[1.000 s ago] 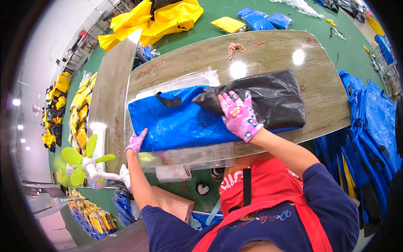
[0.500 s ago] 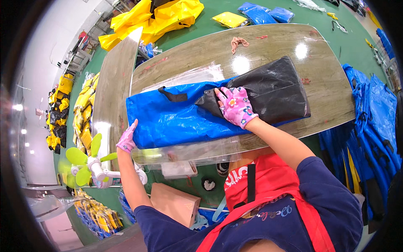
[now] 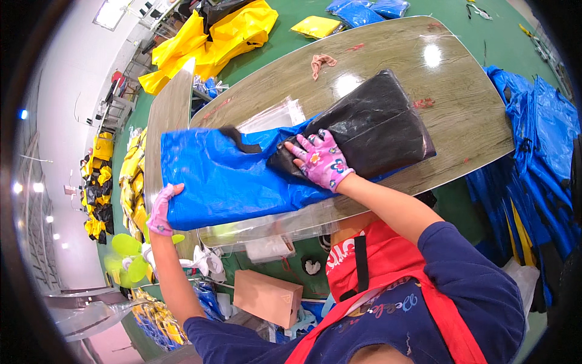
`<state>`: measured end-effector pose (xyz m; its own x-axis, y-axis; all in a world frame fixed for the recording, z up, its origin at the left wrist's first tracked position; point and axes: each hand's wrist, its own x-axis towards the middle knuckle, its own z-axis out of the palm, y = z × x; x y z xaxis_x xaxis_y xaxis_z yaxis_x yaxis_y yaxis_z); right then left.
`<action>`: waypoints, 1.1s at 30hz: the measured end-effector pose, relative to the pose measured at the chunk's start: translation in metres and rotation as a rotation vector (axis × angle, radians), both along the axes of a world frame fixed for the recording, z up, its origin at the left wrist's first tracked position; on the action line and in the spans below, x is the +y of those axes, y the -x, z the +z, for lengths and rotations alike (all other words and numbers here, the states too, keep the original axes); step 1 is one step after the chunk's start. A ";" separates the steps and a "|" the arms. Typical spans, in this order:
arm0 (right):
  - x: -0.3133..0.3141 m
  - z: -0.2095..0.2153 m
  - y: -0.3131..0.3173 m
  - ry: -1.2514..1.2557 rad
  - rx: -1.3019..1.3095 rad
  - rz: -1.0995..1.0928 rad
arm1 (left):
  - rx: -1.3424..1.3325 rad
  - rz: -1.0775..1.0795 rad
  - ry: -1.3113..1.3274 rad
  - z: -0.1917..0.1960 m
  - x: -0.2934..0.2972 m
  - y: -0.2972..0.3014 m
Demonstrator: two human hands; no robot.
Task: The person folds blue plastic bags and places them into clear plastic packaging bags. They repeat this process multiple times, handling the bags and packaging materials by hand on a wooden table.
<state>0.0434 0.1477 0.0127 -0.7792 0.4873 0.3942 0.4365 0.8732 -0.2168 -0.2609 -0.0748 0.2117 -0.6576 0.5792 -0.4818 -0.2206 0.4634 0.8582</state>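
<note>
I looked down on a wood-grain table (image 3: 461, 115) with glare spots, standing on a green floor (image 3: 303, 15). Yellow fabric heaps (image 3: 206, 36) lay at upper left, blue piles (image 3: 539, 139) at right, and a white wall (image 3: 54, 91) with lamps at left.

A packing workshop: wooden worktable (image 3: 461, 121), green floor (image 3: 303, 12), heaped yellow bags (image 3: 206, 42).
</note>
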 end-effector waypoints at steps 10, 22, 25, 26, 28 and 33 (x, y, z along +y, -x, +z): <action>-0.016 -0.009 -0.059 0.144 -0.107 0.046 | 0.127 -0.570 -0.597 -0.096 0.277 -0.371; 0.000 0.088 -0.155 0.625 -0.492 0.382 | 0.602 -0.830 -0.446 -0.226 0.307 -0.347; 0.058 0.058 -0.179 -0.003 0.041 -0.183 | 1.224 -1.137 -0.123 -0.175 0.310 -0.338; 0.075 0.054 -0.186 -0.061 0.023 -0.315 | 1.553 -1.234 -0.072 -0.154 0.314 -0.334; 0.100 0.010 -0.211 0.127 0.031 -0.268 | 1.629 -1.249 0.197 -0.098 0.328 -0.333; 0.104 -0.009 -0.226 0.198 0.093 -0.077 | 1.272 -1.312 -0.052 -0.153 0.321 -0.285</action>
